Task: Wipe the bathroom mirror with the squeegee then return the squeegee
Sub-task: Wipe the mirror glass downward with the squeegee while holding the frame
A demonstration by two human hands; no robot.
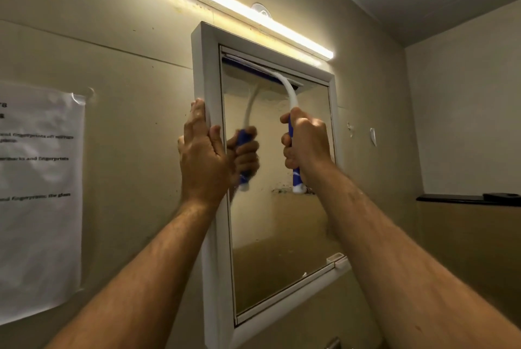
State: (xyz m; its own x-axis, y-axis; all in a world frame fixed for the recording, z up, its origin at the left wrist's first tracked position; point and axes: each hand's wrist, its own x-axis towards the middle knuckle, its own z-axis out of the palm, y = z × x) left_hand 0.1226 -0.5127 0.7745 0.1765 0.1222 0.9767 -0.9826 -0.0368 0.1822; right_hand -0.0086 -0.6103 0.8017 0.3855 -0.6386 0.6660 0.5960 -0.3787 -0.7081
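A white-framed mirror hangs on the beige wall in front of me. My right hand is closed around the blue handle of a white-necked squeegee. Its blade lies against the glass along the top edge of the mirror. My left hand grips the left side of the mirror frame, thumb on the front and fingers over the outer edge. The glass reflects the squeegee and my right hand.
A lit strip light runs above the mirror. A printed paper sheet is stuck to the wall at the left. A dark shelf juts from the right wall. A small white bracket sits at the mirror's lower right corner.
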